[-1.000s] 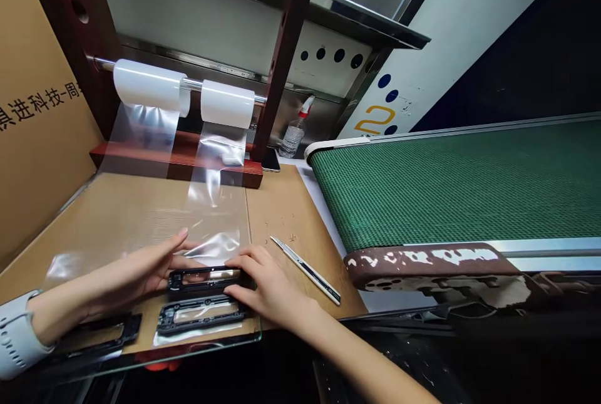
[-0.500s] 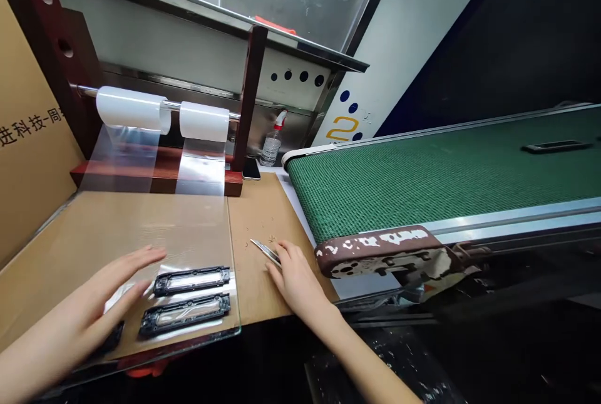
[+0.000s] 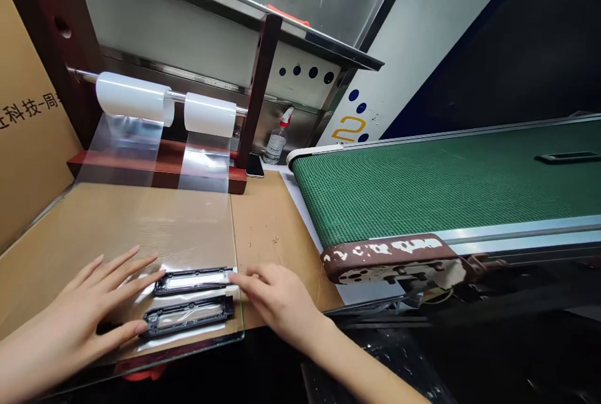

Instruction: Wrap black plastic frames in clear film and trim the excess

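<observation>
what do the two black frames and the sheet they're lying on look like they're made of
The black frames look like moulded plastic, matte with ribbed edges. The sheet looks like thin clear plastic film: glossy, see-through, fed from the white rolls.

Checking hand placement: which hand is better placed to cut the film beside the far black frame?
Probably the right hand: its fingers lie at the far black rectangular plastic frame's right end. The left hand rests spread flat left of it.
</observation>
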The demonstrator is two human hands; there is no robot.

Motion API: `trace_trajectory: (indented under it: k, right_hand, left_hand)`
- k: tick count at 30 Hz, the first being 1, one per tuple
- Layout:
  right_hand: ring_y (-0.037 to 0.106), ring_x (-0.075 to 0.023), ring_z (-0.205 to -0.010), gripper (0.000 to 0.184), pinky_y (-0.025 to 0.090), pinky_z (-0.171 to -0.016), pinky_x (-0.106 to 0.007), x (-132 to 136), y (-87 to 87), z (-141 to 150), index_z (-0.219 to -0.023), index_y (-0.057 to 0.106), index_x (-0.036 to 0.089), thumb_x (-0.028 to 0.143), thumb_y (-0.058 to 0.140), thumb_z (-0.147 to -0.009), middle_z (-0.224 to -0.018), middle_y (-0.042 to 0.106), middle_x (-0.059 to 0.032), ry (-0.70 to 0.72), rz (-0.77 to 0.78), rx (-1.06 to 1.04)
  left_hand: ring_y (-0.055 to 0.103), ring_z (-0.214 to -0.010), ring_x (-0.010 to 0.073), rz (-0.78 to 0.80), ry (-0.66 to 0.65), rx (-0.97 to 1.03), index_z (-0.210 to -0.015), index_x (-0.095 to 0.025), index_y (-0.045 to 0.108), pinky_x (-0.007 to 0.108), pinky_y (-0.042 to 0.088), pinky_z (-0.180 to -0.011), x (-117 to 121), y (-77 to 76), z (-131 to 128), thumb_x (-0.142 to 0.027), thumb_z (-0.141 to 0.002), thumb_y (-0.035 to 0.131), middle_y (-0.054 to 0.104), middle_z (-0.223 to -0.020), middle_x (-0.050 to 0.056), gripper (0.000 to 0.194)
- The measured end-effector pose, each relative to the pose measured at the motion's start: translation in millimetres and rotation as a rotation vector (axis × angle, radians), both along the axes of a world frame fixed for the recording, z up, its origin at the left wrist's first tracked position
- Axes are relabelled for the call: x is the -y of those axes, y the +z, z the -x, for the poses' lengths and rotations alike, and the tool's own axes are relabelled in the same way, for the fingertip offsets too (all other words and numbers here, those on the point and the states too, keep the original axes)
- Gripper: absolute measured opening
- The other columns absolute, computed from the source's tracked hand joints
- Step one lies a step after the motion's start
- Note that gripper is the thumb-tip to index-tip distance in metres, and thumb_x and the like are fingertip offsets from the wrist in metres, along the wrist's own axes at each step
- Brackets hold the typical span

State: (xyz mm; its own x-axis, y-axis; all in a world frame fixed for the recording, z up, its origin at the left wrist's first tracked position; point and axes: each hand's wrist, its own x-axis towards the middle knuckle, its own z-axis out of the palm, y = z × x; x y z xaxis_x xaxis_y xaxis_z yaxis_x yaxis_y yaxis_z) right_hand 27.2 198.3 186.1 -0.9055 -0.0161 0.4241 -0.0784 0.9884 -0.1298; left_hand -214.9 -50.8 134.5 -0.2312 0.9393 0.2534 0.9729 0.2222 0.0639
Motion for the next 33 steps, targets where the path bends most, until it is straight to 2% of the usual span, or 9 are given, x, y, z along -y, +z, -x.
trace_trajectory:
  k: [7,11,14,18,24,27,33]
  right_hand:
    - [0.053,-0.0184,-0.072,0.026,0.044,-0.061,-0.032,36,7.5,45,-0.12,0.056,0.02,0.018,0.052,-0.095,-0.086,0.062,-0.0028,0.15,-0.16,0.126]
    - [0.052,-0.019,-0.073,0.023,0.044,-0.06,-0.034,43,10.6,57,-0.118,0.056,0.02,0.019,0.049,-0.096,-0.088,0.062,-0.003,0.172,-0.189,0.157]
    - [0.052,-0.0192,-0.075,0.023,0.043,-0.061,-0.034,40,10.9,58,-0.118,0.056,0.019,0.019,0.049,-0.096,-0.088,0.062,-0.0021,0.2,-0.193,0.18]
    - [0.052,-0.0188,-0.076,0.024,0.042,-0.063,-0.033,28,10.6,49,-0.119,0.056,0.018,0.016,0.05,-0.096,-0.085,0.062,-0.0008,0.215,-0.191,0.213]
    - [0.052,-0.0188,-0.076,0.03,0.038,-0.059,-0.032,6,13.3,24,-0.121,0.056,0.018,0.012,0.054,-0.092,-0.086,0.063,-0.0015,0.174,-0.194,0.237]
    - [0.052,-0.0187,-0.073,0.03,0.039,-0.059,-0.032,-4,15.4,5,-0.121,0.057,0.018,0.011,0.051,-0.092,-0.086,0.063,-0.0028,0.125,-0.211,0.234]
    - [0.053,-0.0193,-0.069,0.03,0.043,-0.059,-0.032,-19,10.4,-40,-0.118,0.06,0.019,0.01,0.045,-0.094,-0.082,0.063,-0.0042,-0.042,-0.193,0.2]
  left_hand:
    - [0.03,-0.137,0.0404,0.138,0.057,0.228,-0.131,-0.056,0.039,0.072,0.023,-0.104,-7,21.7,-3,-0.058,-0.078,0.056,0.04,-0.147,-0.007,0.056]
    - [0.036,-0.133,0.0439,0.06,0.087,0.25,-0.122,-0.053,0.053,0.075,0.025,-0.101,-11,27.2,-10,-0.062,-0.073,0.059,0.048,-0.142,-0.003,0.05]
    - [0.039,-0.132,0.0439,0.033,0.083,0.212,-0.122,-0.054,0.052,0.075,0.029,-0.099,-11,26.3,-12,-0.062,-0.074,0.057,0.048,-0.142,-0.002,0.048]
    - [0.035,-0.135,0.0423,0.062,0.059,0.183,-0.128,-0.055,0.044,0.073,0.029,-0.101,-8,21.9,-8,-0.06,-0.077,0.057,0.042,-0.146,-0.004,0.053]
    - [0.03,-0.137,0.0428,0.114,0.056,0.233,-0.13,-0.054,0.043,0.074,0.023,-0.104,-6,18.1,1,-0.058,-0.076,0.061,0.038,-0.148,-0.004,0.057]
    - [0.029,-0.137,0.0433,0.123,0.059,0.243,-0.13,-0.054,0.043,0.074,0.021,-0.104,-6,19.2,0,-0.059,-0.074,0.061,0.038,-0.148,-0.005,0.058]
    - [0.029,-0.137,0.0419,0.102,0.054,0.162,-0.131,-0.049,0.045,0.073,0.024,-0.104,-6,20.4,-1,-0.054,-0.083,0.052,0.037,-0.147,-0.003,0.048]
